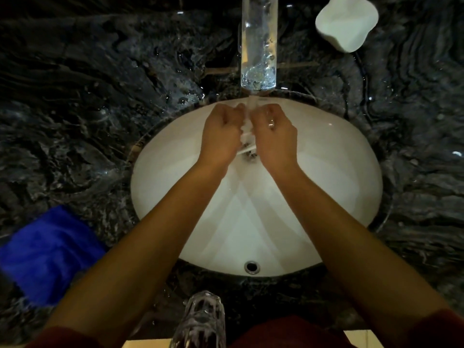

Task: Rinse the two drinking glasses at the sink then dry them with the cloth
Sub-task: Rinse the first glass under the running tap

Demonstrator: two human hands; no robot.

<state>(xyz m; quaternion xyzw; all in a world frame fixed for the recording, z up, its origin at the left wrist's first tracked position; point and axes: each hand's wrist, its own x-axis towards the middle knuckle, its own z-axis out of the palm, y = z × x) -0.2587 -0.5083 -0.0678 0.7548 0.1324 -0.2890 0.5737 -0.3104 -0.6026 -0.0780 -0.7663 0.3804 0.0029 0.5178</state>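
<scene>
- Both hands are together over the far part of the white sink (326,172), right under the tap (258,46), with water running down between them.
- The left hand (221,136) has its fingers curled inward; the right hand (275,136) is curled the same way, and something clear glints at its knuckles.
- A bit of clear glass (247,139) shows in the gap between the two hands, in the stream; I cannot tell which hand actually grips it, or whether both do.
- The second drinking glass (200,320), a faceted clear one, stands on the near edge of the dark marble counter (75,96), between the forearms and well apart from the hands.
- A blue cloth (47,257) lies bunched on the counter to the left of the sink, near the left forearm.
- A white soap dish (346,21) sits on the counter at the far right, beside the tap.
- Drops of water show on the counter round the base of the tap.
- Dark red sleeves (439,327) cover the upper arms at the near edge.
</scene>
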